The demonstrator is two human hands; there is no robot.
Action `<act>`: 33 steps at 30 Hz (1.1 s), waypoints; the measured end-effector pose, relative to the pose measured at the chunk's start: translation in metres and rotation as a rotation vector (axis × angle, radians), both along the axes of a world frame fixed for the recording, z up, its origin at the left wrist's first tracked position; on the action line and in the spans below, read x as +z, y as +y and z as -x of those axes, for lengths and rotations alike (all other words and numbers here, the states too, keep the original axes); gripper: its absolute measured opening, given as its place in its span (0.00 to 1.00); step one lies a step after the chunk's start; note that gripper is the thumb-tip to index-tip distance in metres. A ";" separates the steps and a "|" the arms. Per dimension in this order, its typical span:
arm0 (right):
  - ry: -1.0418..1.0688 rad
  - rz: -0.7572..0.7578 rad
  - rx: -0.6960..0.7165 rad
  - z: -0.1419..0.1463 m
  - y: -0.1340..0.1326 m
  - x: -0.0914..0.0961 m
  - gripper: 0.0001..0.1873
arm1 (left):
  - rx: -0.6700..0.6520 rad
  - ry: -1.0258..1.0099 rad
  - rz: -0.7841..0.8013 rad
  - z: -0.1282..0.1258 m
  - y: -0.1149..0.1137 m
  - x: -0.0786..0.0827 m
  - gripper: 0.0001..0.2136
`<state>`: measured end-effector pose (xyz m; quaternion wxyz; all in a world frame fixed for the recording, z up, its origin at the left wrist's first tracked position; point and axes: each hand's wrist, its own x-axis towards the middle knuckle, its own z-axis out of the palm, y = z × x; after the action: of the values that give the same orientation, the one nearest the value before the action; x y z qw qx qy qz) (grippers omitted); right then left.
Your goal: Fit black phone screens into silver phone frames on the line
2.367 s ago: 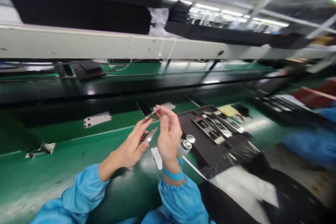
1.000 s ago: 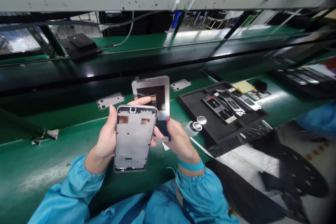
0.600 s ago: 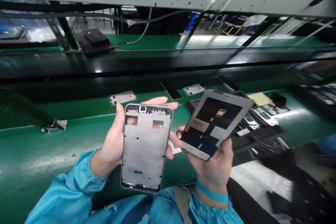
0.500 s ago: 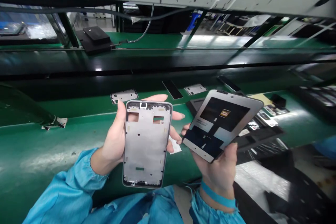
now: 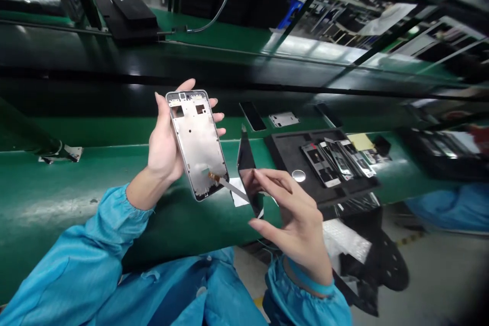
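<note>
My left hand is wrapped round a silver phone frame, which faces me with its cut-outs at the top. A phone screen stands nearly edge-on in my right hand, pinched between thumb and fingers. From the screen a ribbon cable reaches over to the lower part of the frame. Its brown connector end lies over the small slot there; whether it passes through, I cannot tell. A white paper piece is partly hidden behind the cable.
Right of my hands, a black foam tray holds several phone parts and a round clear disc. Behind lie a dark phone screen and another silver frame on the green bench. A yellow pad sits farther right.
The screen has turned from showing its back to nearly edge-on and come left to the frame, its cable now at the frame's lower end. The frame has tilted, and the view has shifted.
</note>
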<state>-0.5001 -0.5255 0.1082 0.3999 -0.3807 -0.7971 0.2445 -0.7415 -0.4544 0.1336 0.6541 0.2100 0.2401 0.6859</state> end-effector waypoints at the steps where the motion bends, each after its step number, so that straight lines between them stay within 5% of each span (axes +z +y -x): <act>1: -0.015 0.001 0.000 -0.001 0.001 0.000 0.33 | 0.000 0.007 -0.008 0.000 0.000 0.000 0.31; 9: -0.075 0.035 0.024 -0.003 0.005 -0.002 0.34 | -0.012 0.092 -0.160 0.001 -0.001 -0.008 0.24; 14: 0.067 0.042 0.021 0.024 0.008 -0.013 0.36 | -0.039 0.217 -0.305 0.006 0.000 -0.015 0.25; 20: 0.209 0.071 -0.085 0.057 0.018 -0.033 0.43 | -0.006 0.339 -0.242 0.013 0.005 -0.022 0.28; 27: 0.175 -0.060 -0.042 0.067 0.031 -0.035 0.40 | -0.027 0.504 -0.516 0.020 0.001 -0.025 0.22; 33: 0.170 -0.100 -0.042 0.078 0.037 -0.062 0.38 | -0.028 0.386 -0.374 0.001 -0.006 -0.021 0.24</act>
<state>-0.5781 -0.4889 0.0467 0.4897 -0.3548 -0.7633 0.2274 -0.7420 -0.4602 0.1128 0.5554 0.4575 0.2267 0.6563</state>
